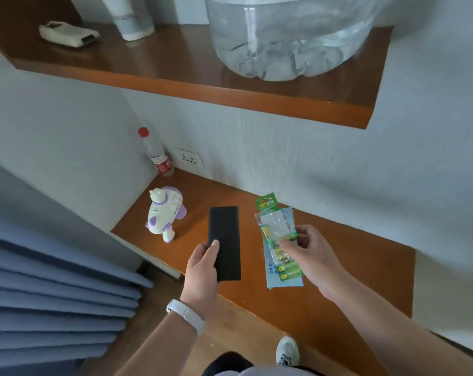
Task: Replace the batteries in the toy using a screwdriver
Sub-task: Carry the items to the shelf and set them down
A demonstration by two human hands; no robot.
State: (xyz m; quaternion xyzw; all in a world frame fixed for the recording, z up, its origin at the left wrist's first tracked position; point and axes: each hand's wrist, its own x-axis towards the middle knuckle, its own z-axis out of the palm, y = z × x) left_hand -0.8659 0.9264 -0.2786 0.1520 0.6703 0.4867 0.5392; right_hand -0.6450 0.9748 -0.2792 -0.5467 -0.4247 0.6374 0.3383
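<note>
2 wooden shelves (338,256), toy (163,215), curtain (53,294)

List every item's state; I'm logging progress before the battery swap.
White-and-purple plastic toy: upright, untouched.
Black rectangular case: closed, held by left hand.
Green battery blister pack: pinched by right hand.
Red-capped clear bottle: upright, capped.
</note>
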